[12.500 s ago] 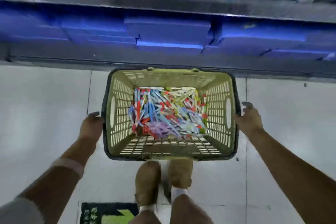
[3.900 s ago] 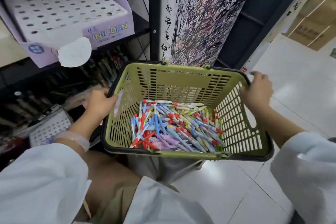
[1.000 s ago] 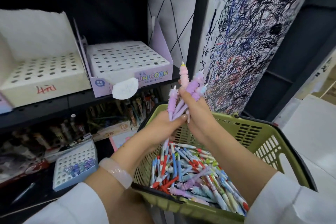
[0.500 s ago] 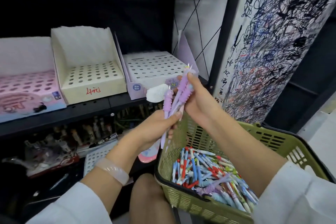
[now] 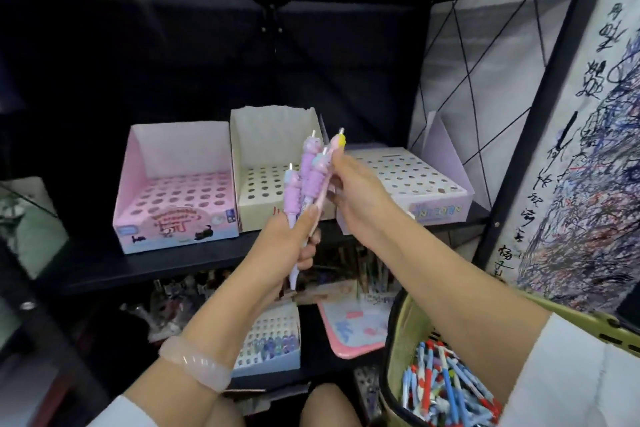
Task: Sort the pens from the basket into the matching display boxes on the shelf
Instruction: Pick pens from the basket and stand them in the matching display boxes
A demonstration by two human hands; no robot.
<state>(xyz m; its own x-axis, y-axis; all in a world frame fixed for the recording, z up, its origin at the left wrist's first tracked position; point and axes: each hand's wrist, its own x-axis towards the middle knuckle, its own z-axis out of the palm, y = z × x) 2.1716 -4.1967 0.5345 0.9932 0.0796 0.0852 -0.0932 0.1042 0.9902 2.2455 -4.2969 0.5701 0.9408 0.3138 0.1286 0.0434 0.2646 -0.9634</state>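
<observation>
Purple pens (image 5: 309, 180) with sculpted grips, tips upward.

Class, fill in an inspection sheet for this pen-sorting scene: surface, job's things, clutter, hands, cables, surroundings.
Surface: black shelf carrying three display boxes.
Job's things: pink box, cream box, lilac box, holes all unfilled; purple pens; green basket of mixed pens.
Clutter: partly filled pen tray and pink board on the lower shelf.
Hands: left hand grips the pens; right hand pinches one.
Cables: nothing seen.
Surroundings: scribbled test panel at right.
</observation>
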